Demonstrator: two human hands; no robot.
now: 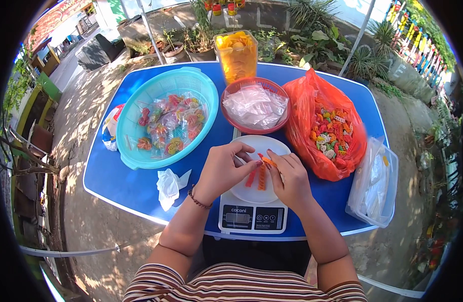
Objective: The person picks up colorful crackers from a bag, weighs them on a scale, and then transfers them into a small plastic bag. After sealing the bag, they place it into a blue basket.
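I'm pinching an orange piece (269, 162) between the thumb and fingers of my right hand (292, 183), holding it above the white plate (240, 191). My left hand (225, 168) is curling in beside its red end, the thumb almost meeting it; whether those fingers are pressing on anything, I cannot tell. Under my hands, red and orange strips (262, 178) are lying on the plate, which is sitting on a scale (253, 218) reading "coconi" above its display; the display's figures are too faint to make out. Beyond the plate, a red basket (256, 129) is holding clear plastic bags (256, 106). To its right, a red plastic bag (312, 166) is standing open, full of colored pieces (329, 132); to its left, a turquoise basin (136, 162) is holding filled packets (177, 123). Behind the table (201, 224), a wall (264, 17) is showing large pale letters, including E and L.
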